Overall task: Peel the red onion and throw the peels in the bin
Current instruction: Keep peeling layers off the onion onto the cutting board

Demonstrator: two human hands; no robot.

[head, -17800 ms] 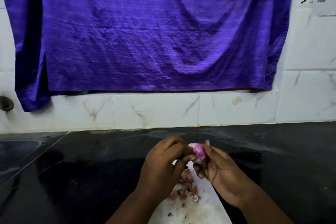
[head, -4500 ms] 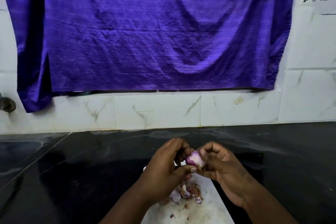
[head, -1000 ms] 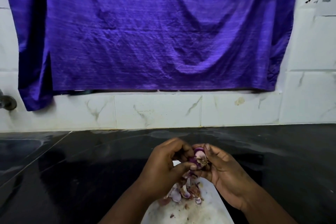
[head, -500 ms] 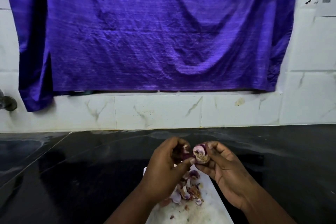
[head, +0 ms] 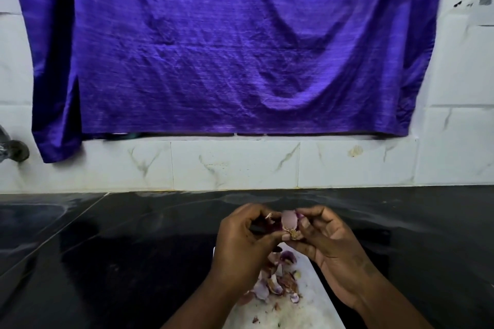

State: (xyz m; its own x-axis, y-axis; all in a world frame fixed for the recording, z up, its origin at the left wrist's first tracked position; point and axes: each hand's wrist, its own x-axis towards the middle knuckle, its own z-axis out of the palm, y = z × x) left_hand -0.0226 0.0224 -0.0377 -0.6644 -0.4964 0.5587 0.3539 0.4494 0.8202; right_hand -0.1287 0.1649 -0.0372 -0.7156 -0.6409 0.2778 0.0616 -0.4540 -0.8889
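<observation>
A small red onion (head: 289, 222), pale pink with its brown root end facing me, is held above the counter between both hands. My right hand (head: 324, 246) grips it from the right with curled fingers. My left hand (head: 242, 242) pinches the onion's left side with thumb and fingertips, where a dark purple layer shows. Below the hands, several loose peels (head: 278, 279) lie in a heap on a white board (head: 315, 310). No bin is in view.
The black stone counter (head: 133, 262) spreads to both sides of the board. Behind it rises a white tiled wall (head: 235, 165) with a purple cloth (head: 227, 48) hanging over it. A metal tap fitting (head: 14, 149) sticks out at the far left.
The hands have turned the onion a little, so its pale side and root end now face me. The left thumb has shifted along the onion's lower left edge.
</observation>
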